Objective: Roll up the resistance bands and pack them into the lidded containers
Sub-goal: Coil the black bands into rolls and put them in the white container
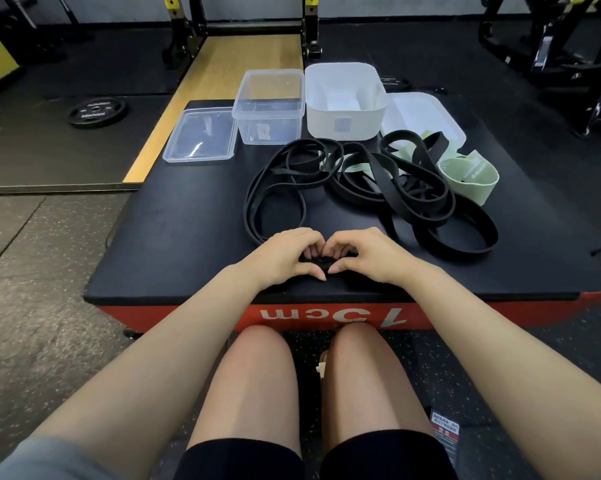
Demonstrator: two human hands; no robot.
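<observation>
Band (321, 260) soft, springy, likely uncoils if released; left hand (285, 256) and right hand (364, 252) fingers pinch small roll, hold at roll edges.

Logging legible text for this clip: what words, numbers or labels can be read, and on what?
"15cm", seen upside down: red side of the platform.
White lettering on the weight plate: too blurred.
Small stickers on the clear container and white container: too small.
Tag on the floor: unreadable.
</observation>
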